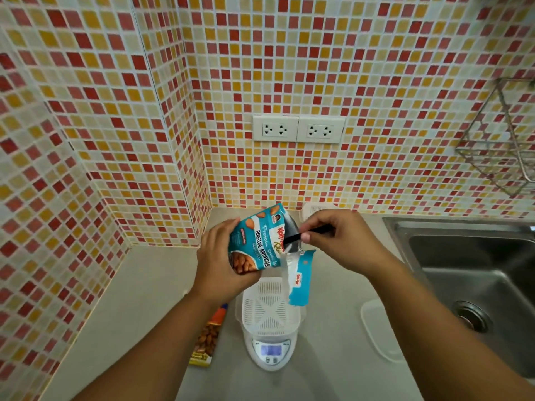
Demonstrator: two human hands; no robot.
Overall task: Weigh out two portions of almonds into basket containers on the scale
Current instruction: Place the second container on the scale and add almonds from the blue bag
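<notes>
Left hand wrapped round a teal packet of roasted almonds, held up above the table and turned on its side so the print runs sideways. Right hand pinching a thin black strip at the packet's torn mouth, fingers curled on it. Hanging down from the opening, a torn flap of the packet, teal outside and silvery inside, dangling over the far right part of the basket below.

Directly beneath both hands, a white slotted basket container sitting on a white kitchen scale (display lit pale blue, digits too small to read). No almonds visible inside the basket; its ribbed floor shows plainly.

Just left of the scale, partly under the left forearm, a second nut packet lying flat on the table, orange and yellow with almonds pictured. To the right of the scale, a clear lid resting flat. At the back against the tiled wall, behind the right hand, another white basket container, mostly hidden.

On the right, a steel sink set into the table. Above it, a wire rack on the wall. Centred on the wall, two double sockets.
</notes>
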